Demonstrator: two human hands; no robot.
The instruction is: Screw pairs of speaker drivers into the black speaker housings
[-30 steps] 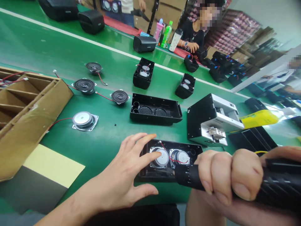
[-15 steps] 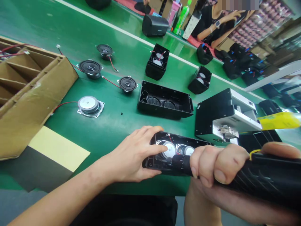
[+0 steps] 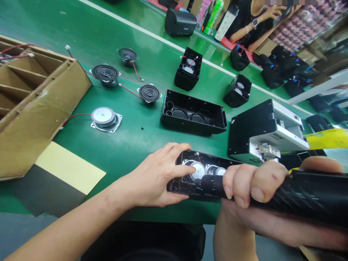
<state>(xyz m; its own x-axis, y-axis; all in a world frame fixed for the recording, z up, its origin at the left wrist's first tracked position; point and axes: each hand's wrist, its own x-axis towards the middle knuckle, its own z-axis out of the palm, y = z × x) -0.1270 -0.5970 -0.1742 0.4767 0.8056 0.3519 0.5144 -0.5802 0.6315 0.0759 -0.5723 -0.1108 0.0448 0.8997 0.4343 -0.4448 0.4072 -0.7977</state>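
Speaker housing (image 3: 187, 189), black, open side up, is located on the green table (image 3: 122, 141) at the near edge, in front of the wearer. Its left end is gripped by the left hand (image 3: 157, 175): thumb set along the near wall, other fingers at the far wall, index fingertip laid on the left driver (image 3: 199, 173). A right driver (image 3: 220, 172) is seated beside it, partly covered by the tool. A black tool (image 3: 301, 194), cylindrical, is clamped in the right hand (image 3: 255, 185); its nose is held over the housing's near side, and whether a screw is touched cannot be told. The hands are kept apart from each other.

Just behind, a second housing (image 3: 187, 126) is placed open side up, grilles visible. To its right, a black-and-silver machine (image 3: 244, 134) is set. On the left, one loose driver (image 3: 103, 116) is laid magnet up, with three cone-up drivers (image 3: 149, 93) farther back. A divided cardboard box (image 3: 57, 116) is seen at far left, a yellow-and-dark sheet (image 3: 70, 163) near it. Across the table, a co-worker's arms (image 3: 246, 32) are raised.
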